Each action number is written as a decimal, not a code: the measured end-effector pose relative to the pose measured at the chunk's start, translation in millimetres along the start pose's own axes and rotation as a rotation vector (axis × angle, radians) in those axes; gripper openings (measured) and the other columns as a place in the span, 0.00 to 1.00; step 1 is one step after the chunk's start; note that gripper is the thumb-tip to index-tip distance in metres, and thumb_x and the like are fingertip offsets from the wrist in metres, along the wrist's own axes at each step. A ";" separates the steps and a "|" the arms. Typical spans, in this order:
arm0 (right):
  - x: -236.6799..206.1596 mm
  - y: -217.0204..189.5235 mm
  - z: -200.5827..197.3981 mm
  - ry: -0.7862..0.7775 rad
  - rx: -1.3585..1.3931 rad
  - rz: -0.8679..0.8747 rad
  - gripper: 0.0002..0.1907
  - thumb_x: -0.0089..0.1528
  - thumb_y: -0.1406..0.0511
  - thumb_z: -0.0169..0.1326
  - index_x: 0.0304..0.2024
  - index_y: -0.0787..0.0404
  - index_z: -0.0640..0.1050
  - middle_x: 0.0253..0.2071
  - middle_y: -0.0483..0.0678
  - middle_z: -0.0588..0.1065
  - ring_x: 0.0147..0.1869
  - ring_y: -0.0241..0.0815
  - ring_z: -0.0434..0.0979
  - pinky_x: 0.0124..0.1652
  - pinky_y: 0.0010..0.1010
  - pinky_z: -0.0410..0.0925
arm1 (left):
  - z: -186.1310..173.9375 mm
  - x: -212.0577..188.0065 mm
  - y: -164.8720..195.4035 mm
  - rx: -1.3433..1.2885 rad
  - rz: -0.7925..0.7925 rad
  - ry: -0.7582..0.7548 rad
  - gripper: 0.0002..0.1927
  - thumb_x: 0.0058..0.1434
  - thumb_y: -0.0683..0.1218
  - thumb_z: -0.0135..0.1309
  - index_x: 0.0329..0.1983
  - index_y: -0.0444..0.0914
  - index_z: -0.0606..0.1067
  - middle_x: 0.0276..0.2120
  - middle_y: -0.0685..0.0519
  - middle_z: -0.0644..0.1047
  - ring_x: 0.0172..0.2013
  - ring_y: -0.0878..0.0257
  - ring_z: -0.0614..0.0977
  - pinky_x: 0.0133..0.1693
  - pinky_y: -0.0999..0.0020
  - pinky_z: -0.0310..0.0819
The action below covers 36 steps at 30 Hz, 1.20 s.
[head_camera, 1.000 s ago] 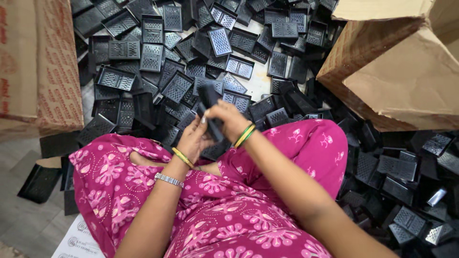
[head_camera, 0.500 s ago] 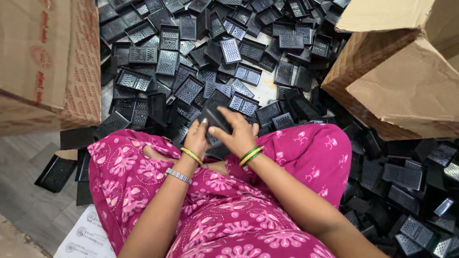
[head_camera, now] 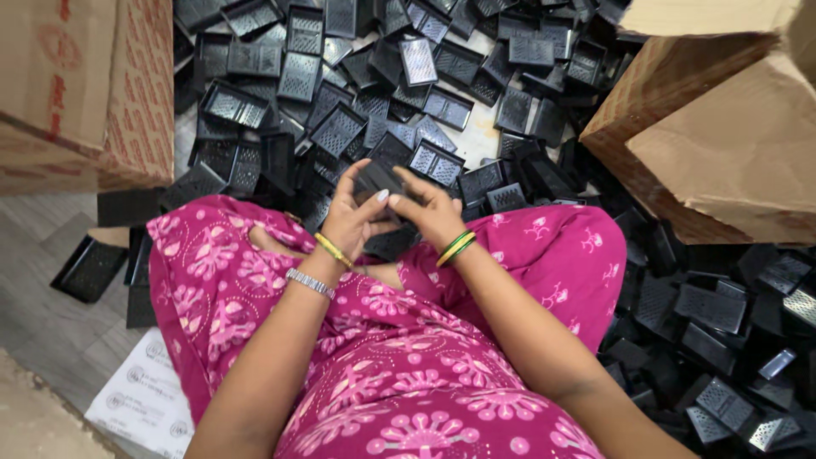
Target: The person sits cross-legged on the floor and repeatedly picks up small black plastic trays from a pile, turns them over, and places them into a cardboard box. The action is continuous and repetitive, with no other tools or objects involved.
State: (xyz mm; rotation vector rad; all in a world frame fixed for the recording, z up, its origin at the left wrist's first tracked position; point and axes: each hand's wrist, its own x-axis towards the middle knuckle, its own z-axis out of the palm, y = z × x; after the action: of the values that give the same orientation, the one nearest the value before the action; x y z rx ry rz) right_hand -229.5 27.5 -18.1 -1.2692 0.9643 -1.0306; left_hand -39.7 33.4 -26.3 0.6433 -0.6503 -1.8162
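I sit cross-legged in pink patterned clothes. My left hand (head_camera: 350, 219) and my right hand (head_camera: 427, 214) meet in front of my knees, both gripping one small black plastic tray (head_camera: 375, 178) with a perforated bottom. The left fingers curl over its near edge and the right fingers press on its right side. A heap of identical black trays (head_camera: 374, 76) covers the floor beyond my hands and spreads around my right knee (head_camera: 705, 331).
A brown cardboard box (head_camera: 93, 85) stands at the left. An open cardboard box (head_camera: 722, 127) with raised flaps stands at the right. A single black tray (head_camera: 89, 268) lies on the grey floor at the left, and a printed white sheet (head_camera: 144, 399) lies under my left leg.
Both hands have drawn closer to my lap with the tray. The left hand has turned and now grips the tray's near edge; the view has tilted slightly.
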 end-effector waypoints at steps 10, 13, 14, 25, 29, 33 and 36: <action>-7.6 -18.1 7.6 0.013 -0.247 -0.149 0.29 0.68 0.62 0.60 0.70 0.60 0.71 0.59 0.46 0.75 0.59 0.32 0.72 0.57 0.26 0.67 | 7.7 -4.4 7.0 0.003 -0.109 -0.008 0.41 0.65 0.44 0.55 0.76 0.59 0.52 0.49 0.52 0.78 0.41 0.61 0.85 0.40 0.57 0.85; -7.0 -20.1 3.7 0.037 -0.016 -0.002 0.30 0.67 0.62 0.59 0.70 0.59 0.69 0.56 0.45 0.76 0.57 0.34 0.74 0.54 0.28 0.68 | 9.3 -3.4 9.2 0.059 -0.073 0.018 0.39 0.65 0.42 0.56 0.75 0.55 0.54 0.48 0.50 0.78 0.39 0.61 0.83 0.38 0.58 0.84; -5.9 -20.4 2.4 0.075 0.262 0.129 0.30 0.65 0.61 0.58 0.69 0.58 0.69 0.55 0.45 0.76 0.54 0.35 0.76 0.51 0.30 0.71 | 8.9 -2.3 9.0 0.063 -0.063 0.053 0.37 0.66 0.41 0.57 0.75 0.51 0.56 0.48 0.48 0.78 0.37 0.60 0.83 0.37 0.58 0.84; -7.4 -20.0 6.9 0.053 -0.045 -0.038 0.32 0.65 0.67 0.62 0.71 0.61 0.69 0.55 0.43 0.76 0.56 0.31 0.73 0.56 0.24 0.67 | -6.5 -0.5 -4.8 0.020 -0.134 -0.097 0.29 0.65 0.39 0.59 0.66 0.43 0.60 0.45 0.45 0.78 0.39 0.55 0.83 0.38 0.58 0.85; -6.9 -26.2 11.4 0.068 -0.088 -0.065 0.32 0.64 0.64 0.62 0.70 0.60 0.69 0.56 0.42 0.76 0.58 0.30 0.73 0.59 0.23 0.65 | -3.2 -0.7 -5.3 0.058 -0.148 -0.058 0.34 0.63 0.38 0.59 0.67 0.48 0.58 0.47 0.46 0.78 0.42 0.56 0.83 0.41 0.58 0.84; -1.1 -22.6 11.3 0.291 0.275 0.237 0.31 0.59 0.61 0.59 0.66 0.55 0.71 0.48 0.35 0.77 0.48 0.26 0.75 0.44 0.20 0.68 | 0.6 0.0 -0.4 0.021 -0.046 0.061 0.41 0.60 0.39 0.58 0.71 0.56 0.54 0.48 0.48 0.78 0.43 0.56 0.84 0.41 0.57 0.84; 0.5 -12.6 4.1 0.133 0.200 0.204 0.28 0.61 0.65 0.61 0.65 0.61 0.75 0.43 0.38 0.77 0.40 0.27 0.72 0.39 0.19 0.64 | -0.2 2.3 1.9 -0.057 0.045 0.149 0.39 0.63 0.38 0.59 0.74 0.50 0.58 0.51 0.48 0.77 0.46 0.54 0.84 0.45 0.55 0.85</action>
State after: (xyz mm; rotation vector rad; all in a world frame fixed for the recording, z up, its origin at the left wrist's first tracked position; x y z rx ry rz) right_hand -226.3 27.9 -5.3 -0.9273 1.0417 -1.0324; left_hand -39.0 30.6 -25.4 0.7129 -0.5078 -1.7200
